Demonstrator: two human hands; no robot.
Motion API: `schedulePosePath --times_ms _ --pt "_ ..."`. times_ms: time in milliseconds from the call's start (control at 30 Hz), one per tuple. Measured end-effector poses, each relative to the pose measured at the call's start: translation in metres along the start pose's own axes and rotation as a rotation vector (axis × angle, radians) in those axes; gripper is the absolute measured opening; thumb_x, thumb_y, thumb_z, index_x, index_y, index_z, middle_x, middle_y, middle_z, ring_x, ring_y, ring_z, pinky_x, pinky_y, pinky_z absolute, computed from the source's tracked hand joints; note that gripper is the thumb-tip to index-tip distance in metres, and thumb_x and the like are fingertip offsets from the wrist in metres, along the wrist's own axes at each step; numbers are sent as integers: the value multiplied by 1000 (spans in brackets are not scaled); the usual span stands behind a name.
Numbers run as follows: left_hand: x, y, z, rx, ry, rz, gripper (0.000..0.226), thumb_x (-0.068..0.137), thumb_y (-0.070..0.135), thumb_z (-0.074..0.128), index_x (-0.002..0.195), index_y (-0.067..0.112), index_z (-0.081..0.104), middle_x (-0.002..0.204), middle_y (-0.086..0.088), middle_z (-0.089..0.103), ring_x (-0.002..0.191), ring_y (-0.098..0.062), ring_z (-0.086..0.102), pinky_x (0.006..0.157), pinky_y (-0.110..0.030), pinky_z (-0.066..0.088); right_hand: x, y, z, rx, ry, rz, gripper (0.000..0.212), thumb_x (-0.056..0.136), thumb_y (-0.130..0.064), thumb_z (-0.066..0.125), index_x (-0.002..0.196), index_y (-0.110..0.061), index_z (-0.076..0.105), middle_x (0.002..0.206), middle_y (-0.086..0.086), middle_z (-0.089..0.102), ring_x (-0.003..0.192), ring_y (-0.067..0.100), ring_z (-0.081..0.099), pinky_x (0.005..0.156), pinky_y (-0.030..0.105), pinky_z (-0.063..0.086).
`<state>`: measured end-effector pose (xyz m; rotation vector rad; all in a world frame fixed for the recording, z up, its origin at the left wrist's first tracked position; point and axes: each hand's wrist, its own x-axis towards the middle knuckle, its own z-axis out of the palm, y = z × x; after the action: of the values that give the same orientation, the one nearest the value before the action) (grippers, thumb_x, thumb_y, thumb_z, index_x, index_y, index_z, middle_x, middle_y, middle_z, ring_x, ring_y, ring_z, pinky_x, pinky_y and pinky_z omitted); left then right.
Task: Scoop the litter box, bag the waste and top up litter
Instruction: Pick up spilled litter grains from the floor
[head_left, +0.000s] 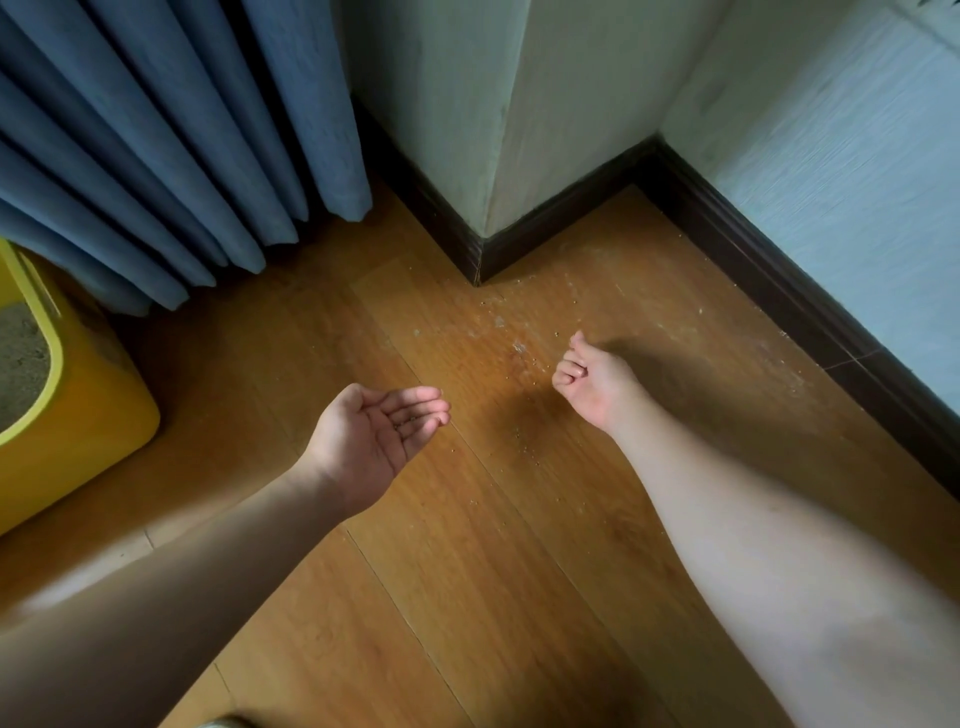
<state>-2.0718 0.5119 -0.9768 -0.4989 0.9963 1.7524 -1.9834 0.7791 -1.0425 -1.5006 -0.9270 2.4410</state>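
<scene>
Left hand: we held our left hand (382, 434) palm up and cupped over the floor, fingers relaxed and slightly curled, and we saw a few small dark granules lying in the hollow of the palm.
Right hand: our right hand (589, 382) was turned palm up just above the boards, its fingers (569, 371) curled in toward the thumb; we could not tell whether they pinched a granule or held nothing.
Arms: both of our forearms were bare and reached in from the bottom edge, the 2 hands apart from each other.
Litter box: the yellow litter box (78, 415) stood at the left edge, only partly in view, well apart from both hands.
Litter: grey litter (21, 358) filled the inside of the box, showing under its rounded rim.
Spilled granules: loose granules (524, 439) and pale dust were scattered on the boards between and beyond our hands, thickest near the right hand.
Floor: the wooden floor (467, 597) ran in long orange-brown planks under both arms.
Curtain: a blue pleated curtain (156, 156) hung at the upper left, its hem just behind the litter box.
Walls: a pale wall corner (498, 104) jutted out at the top, with a dark skirting board (753, 270) along its base and along the wall on the right.
</scene>
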Motion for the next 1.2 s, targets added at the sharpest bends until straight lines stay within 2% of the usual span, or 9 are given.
schedulePosePath --times_ms 100,267,367,500,633,767,900,1000,1200 --pt "1 0 -1 -5 1 9 55 97 18 23 98 -11 70 101 -26 69 89 -30 70 82 -31 57 -3 -3 -4 149 -76 6 25 101 -21 45 78 -11 46 59 -1 28 53 11 23 56 24 28" --pt "3 0 1 17 -12 4 52 96 18 24 98 -10 68 98 -26 69 87 -30 70 81 -31 57 -10 0 -8 82 -157 43 27 100 -19 41 73 -14 40 59 -1 25 52 12 23 54 24 27" --pt "2 2 2 66 -12 -9 50 96 18 24 102 -11 64 96 -25 68 83 -29 70 76 -29 59 -14 1 -10 -37 -204 77 24 99 -18 41 76 -15 40 63 -1 28 55 12 27 55 24 30" --pt "1 25 19 227 -59 -25 51 98 18 21 108 -14 61 97 -28 67 85 -31 69 72 -30 60 -12 0 -14 -83 -215 111 14 98 -18 48 85 -14 47 69 1 47 58 11 42 55 22 37" --pt "1 55 70 395 -128 -18 49 96 16 25 104 -12 64 97 -27 68 87 -31 69 73 -31 60 -15 -13 -9 62 -186 71 3 93 -9 57 96 -8 56 77 5 63 67 12 62 66 23 55" --pt "6 55 110 497 -141 -54 47 94 16 27 99 -10 66 93 -26 70 85 -31 70 72 -31 59 -20 -26 -12 201 -183 68 15 89 -4 62 104 -2 60 83 9 65 77 14 66 72 23 57" --pt "18 26 113 294 -43 -4 47 96 15 26 98 -11 65 94 -27 68 82 -31 69 77 -33 58 -15 -22 -13 171 -140 35 16 92 -6 59 107 -3 58 84 7 67 77 13 67 69 22 57" --pt "28 -4 105 143 1 -25 50 98 17 24 100 -13 64 95 -28 68 84 -33 68 82 -35 56 -10 -13 -6 205 -101 1 8 92 -5 59 100 -5 59 78 6 68 70 12 68 66 21 58" --pt "31 -20 98 37 -10 -48 51 98 18 23 95 -13 64 90 -27 69 80 -33 69 79 -33 57 -8 -3 1 271 -126 6 9 93 -1 55 100 -4 61 75 7 70 66 12 69 62 22 58"
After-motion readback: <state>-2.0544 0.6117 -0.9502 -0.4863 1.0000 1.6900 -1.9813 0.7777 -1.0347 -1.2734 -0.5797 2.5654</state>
